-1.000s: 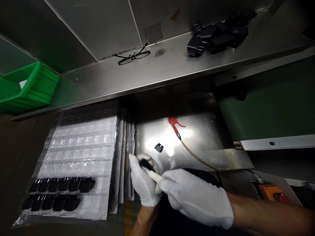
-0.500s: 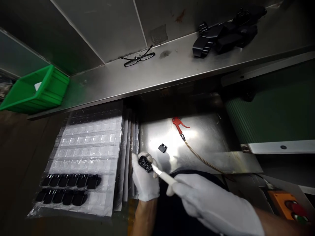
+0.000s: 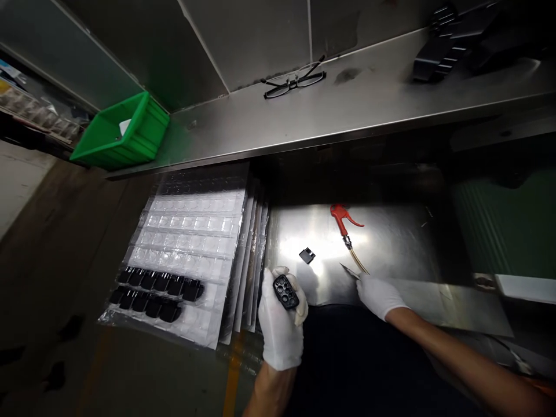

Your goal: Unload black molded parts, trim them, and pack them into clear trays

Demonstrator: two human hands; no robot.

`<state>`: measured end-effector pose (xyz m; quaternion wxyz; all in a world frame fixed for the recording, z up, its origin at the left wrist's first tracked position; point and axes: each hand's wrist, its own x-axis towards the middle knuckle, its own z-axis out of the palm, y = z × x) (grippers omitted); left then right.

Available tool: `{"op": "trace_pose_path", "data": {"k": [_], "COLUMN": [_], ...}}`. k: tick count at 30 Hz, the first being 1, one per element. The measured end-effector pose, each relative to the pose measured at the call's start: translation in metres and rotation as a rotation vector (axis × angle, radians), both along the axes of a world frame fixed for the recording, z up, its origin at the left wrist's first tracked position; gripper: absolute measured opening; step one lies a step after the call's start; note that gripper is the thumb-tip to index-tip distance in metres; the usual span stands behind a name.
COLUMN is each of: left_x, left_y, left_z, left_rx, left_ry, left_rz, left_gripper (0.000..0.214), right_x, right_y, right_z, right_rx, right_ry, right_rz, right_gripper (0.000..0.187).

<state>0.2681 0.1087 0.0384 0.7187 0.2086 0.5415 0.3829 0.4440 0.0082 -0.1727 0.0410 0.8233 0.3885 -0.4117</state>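
Note:
My left hand (image 3: 280,321), in a white glove, is closed round a small black plastic part (image 3: 285,291) with several round holes, held face up. My right hand (image 3: 377,294), also gloved, rests on the steel work surface (image 3: 391,243), closed on a thin blade-tipped tool (image 3: 348,270) whose tip pokes out toward the air gun's hose. A second small black part (image 3: 307,255) lies on the steel between my hands. To the left sits a clear blister tray (image 3: 186,231) with two rows of black parts (image 3: 158,292) at its near end.
A red air blow gun (image 3: 343,218) with a hose lies on the steel surface. On the metal shelf (image 3: 369,104) above are eyeglasses (image 3: 295,82), a heap of black parts (image 3: 456,43) and a green bin (image 3: 124,130). A green conveyor belt (image 3: 508,226) runs on the right.
My right hand has pulled the tool away from the black part and moved right onto the steel surface. My left hand turned the part face up. The view has swung left.

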Motion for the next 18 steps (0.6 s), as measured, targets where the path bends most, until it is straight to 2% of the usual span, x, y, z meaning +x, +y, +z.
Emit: {"op": "trace_pose_path", "data": {"k": [3, 8, 11, 14, 16, 18], "left_x": [-0.005, -0.018, -0.028, -0.041, -0.049, -0.055], "left_y": [-0.002, -0.004, -0.003, -0.001, 0.0, 0.002], "left_z": [-0.002, -0.006, -0.006, -0.005, -0.006, -0.009], "left_rx": [0.019, 0.016, -0.026, -0.139, -0.182, -0.197], "left_ry": [0.01, 0.051, 0.059, 0.028, -0.01, -0.071], "left_rz": [-0.011, 0.002, 0.038, 0.087, 0.136, 0.177], "left_gripper": [0.036, 0.037, 0.03, 0.018, 0.02, 0.024], "right_x": [-0.001, -0.011, -0.028, -0.052, -0.068, -0.078], "right_y": [0.002, 0.036, 0.071, 0.108, 0.127, 0.138], "right_z": [-0.013, 0.001, 0.007, 0.001, -0.006, -0.011], "right_rx": [0.01, 0.164, 0.27, 0.337, 0.344, 0.329], "right_ry": [-0.061, -0.213, -0.176, -0.107, -0.088, -0.085], "right_rz": [0.058, 0.212, 0.345, 0.481, 0.544, 0.568], "right_gripper": [0.029, 0.032, 0.053, 0.073, 0.07, 0.051]}}
